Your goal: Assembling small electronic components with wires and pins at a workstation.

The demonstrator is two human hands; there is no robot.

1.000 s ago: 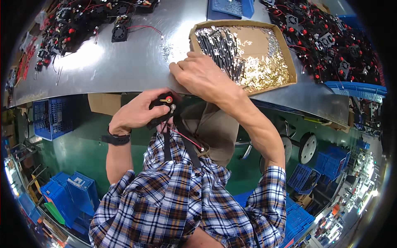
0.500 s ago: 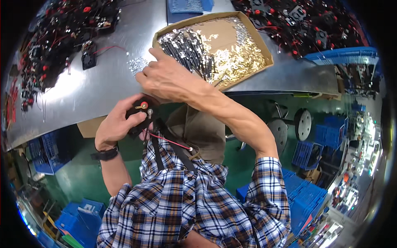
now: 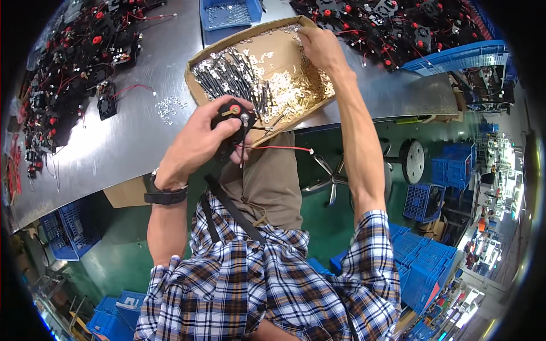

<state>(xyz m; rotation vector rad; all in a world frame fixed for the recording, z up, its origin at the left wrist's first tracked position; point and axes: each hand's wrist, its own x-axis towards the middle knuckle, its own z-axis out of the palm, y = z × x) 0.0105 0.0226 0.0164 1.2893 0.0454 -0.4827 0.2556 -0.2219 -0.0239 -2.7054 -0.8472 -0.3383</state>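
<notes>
Glaring bright now, flaring white off the metal table [image 3: 136, 142] well left of the cardboard tray [image 3: 281, 48], glinting on gold clips [image 3: 290, 94] inside it! Dimming over the floor [image 3: 324, 233] below the tray, bending edges, softening far right of it, fading black all round.

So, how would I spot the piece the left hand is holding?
Find the metal table, then the left hand over its near edge. In its grip is a black part with a red terminal and brassy tab. Unlike the black pieces piled on that table, it is held.
</notes>
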